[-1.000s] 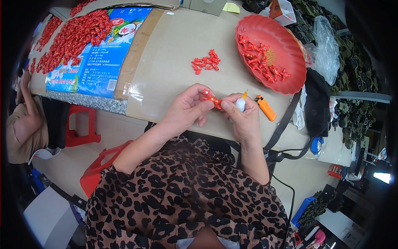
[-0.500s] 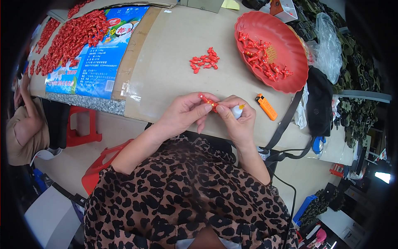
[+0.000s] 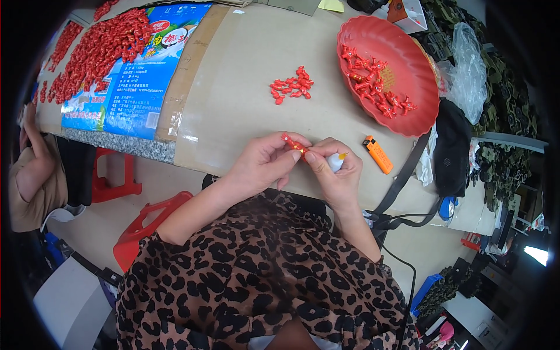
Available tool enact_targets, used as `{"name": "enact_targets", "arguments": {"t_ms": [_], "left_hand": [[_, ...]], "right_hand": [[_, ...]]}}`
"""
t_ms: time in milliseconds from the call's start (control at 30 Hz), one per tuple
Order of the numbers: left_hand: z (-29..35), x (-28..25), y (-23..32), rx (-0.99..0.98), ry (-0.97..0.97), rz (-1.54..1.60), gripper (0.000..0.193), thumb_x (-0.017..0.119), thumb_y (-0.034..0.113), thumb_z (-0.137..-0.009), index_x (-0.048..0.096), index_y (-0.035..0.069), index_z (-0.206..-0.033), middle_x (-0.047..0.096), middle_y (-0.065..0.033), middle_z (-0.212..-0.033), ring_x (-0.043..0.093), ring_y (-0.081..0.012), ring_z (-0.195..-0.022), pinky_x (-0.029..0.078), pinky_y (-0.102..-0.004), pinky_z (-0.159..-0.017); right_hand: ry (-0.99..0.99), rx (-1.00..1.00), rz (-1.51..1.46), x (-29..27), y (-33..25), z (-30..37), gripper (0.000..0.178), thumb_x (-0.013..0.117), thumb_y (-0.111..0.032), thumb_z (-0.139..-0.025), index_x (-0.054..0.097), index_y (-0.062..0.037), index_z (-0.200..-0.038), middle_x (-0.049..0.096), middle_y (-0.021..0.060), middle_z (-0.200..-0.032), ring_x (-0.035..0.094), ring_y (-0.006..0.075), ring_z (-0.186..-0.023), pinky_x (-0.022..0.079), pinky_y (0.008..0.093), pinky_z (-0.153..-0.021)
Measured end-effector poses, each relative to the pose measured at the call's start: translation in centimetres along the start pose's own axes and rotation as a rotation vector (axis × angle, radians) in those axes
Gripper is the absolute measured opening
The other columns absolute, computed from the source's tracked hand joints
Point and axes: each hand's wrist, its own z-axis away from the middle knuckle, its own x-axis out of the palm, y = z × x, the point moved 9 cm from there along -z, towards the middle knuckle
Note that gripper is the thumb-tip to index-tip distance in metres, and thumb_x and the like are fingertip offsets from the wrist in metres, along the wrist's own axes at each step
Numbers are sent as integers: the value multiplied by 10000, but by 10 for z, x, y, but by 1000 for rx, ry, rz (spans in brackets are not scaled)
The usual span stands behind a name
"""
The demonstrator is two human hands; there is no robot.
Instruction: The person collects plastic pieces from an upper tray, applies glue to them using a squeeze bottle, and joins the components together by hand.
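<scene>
A small red figurine with gold marks is pinched in the fingertips of my left hand. My right hand presses its thumb and a finger at the figurine's lower right end. Tucked in that same hand is a small white bottle with a yellowish tip, the tip pointing up and right. Beyond my hands lies a loose group of small red pieces. At the right stands a red scalloped tray with several red figurines in it.
An orange lighter lies right of my hands. A large heap of red pieces covers part of a blue printed sheet at the left. A black strap and bag rest at the right edge. Another person's arm is far left.
My hands keep nearly the same hold on the figurine and bottle. The view has shifted slightly, so the tray, lighter and loose pieces appear a little farther right and lower.
</scene>
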Motion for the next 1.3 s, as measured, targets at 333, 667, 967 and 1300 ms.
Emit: {"name": "enact_targets", "arguments": {"t_ms": [333,667,967,1300], "left_hand": [[-2,-1,3,-27,83,-23,185,429,91,-862,508,0,-1003,411,16,-580,356,-34,-454,368,-196,-390],[-4,-3,-1,-86,69,13,184,442,113,-860,509,-3,-986,504,-5,-700,396,-23,-443,339,-177,-367],[-4,-3,0,-82,105,-121,125,432,88,-846,484,16,-934,480,0,-683,388,-27,-442,317,-175,-370],[-3,-5,-2,-106,144,-113,113,440,86,-846,490,31,-931,471,8,-670,367,-26,-438,300,-180,-370]], "right_hand": [[64,188,-14,-5,10,-3,64,600,-51,-759,584,11,-765,569,22,-668,509,63,-616,401,185,-572],[-23,425,-121,-2,18,-11,104,621,-68,-698,569,15,-735,568,42,-652,529,78,-550,437,196,-509],[-6,431,-85,-1,19,-12,91,604,-52,-685,552,9,-728,553,34,-638,514,72,-542,422,194,-505],[-30,434,-52,-1,21,-13,88,606,-53,-714,547,-1,-756,579,61,-686,546,101,-558,465,220,-534]]}}
